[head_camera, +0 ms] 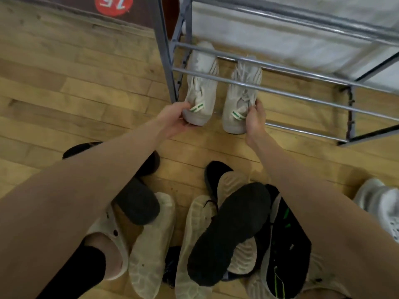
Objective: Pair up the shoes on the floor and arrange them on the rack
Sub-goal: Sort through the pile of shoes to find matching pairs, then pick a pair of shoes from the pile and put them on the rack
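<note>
1. Under the metal rack's point(269, 67) lowest rails, two pale sneakers are sitting side by side, toes pointing inward.
2. Left hand point(172, 119) is gripping the left sneaker's point(201, 87) heel; right hand point(255, 119) is pinching the right sneaker's point(241, 98) heel.
3. Behind them, loose shoes point(226, 229) are lying piled on the wooden floor point(75, 87).

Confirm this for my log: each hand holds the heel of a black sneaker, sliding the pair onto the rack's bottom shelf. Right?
Not quite: the sneakers are white with green heel tabs, not black. The head view shows the left hand on the left sneaker and the right hand on the right sneaker, at the rack bottom shelf.
</note>
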A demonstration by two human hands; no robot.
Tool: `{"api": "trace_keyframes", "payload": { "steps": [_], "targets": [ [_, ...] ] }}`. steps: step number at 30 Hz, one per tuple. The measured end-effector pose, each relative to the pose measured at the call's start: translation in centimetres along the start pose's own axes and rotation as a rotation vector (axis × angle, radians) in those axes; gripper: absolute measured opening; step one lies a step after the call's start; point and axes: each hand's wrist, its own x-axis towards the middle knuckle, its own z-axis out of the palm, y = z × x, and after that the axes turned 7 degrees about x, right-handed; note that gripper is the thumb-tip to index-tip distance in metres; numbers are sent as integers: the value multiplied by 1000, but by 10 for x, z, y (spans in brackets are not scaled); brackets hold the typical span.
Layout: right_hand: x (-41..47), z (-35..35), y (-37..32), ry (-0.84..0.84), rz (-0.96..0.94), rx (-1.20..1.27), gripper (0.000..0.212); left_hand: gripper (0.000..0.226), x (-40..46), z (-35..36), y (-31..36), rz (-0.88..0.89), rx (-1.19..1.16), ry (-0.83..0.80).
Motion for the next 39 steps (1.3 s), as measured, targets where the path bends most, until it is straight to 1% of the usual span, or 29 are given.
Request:
{"api": "trace_keyframes", "payload": {
  "steps": [3, 5, 6, 9, 10, 12, 13, 15, 17, 19, 21, 25, 28, 30, 33, 35, 36, 39],
  "targets": [
    [23, 17, -4, 12, -25, -21, 39, 23, 20, 12, 9, -12, -112, 23],
    [30, 23, -4, -16, -9, -25, 40, 19, 27, 19, 10, -28, -170, 21],
    [30, 25, -4, -30, -3, -42, 41, 21, 29, 21, 9, -35, -184, 20],
    [28, 23, -1, -39, 8, -108, 43, 40, 32, 20, 5, -59, -178, 55],
    [24, 21, -1, -40, -2, -115, 42, 43, 31, 18, 4, -55, -163, 67],
    [12, 15, -1, -47, -19, -138, 41, 44, 24, 15, 3, -40, -71, 63],
    [6, 11, -1, -57, -23, -154, 40, 44, 19, 14, 2, -28, 27, 60],
    [-11, 4, 2, -97, -55, -232, 38, 35, 7, 10, -1, -3, 238, 75],
    [-32, -4, 6, -150, -94, -388, 39, 25, -6, 5, -7, 2, 373, 117],
    [-56, -12, 9, -208, -109, -543, 42, 28, -21, 0, -18, -4, 447, 145],
    [-79, -22, 13, -294, -139, -669, 45, 31, -41, -1, -35, 1, 514, 130],
    [-118, -56, 14, -453, -220, -928, 48, 26, -90, 4, -72, 13, 691, 84],
    [-140, -87, 11, -509, -272, -1091, 47, 21, -119, 8, -96, -27, 841, 58],
    [-155, -104, 15, -427, -280, -1112, 46, 20, -135, 7, -112, -30, 928, 71],
    [-185, -116, 31, -127, -237, -1086, 47, 9, -157, 0, -140, -52, 1032, 55],
    [-204, -117, 45, -15, -154, -1023, 52, 11, -170, -2, -155, -97, 1126, 18],
    [-212, -116, 52, 20, -94, -963, 56, 7, -175, -2, -160, -106, 1151, 8],
    [-230, -113, 71, 130, 103, -789, 63, 11, -188, -4, -171, -116, 1127, -4]
  ]
}}
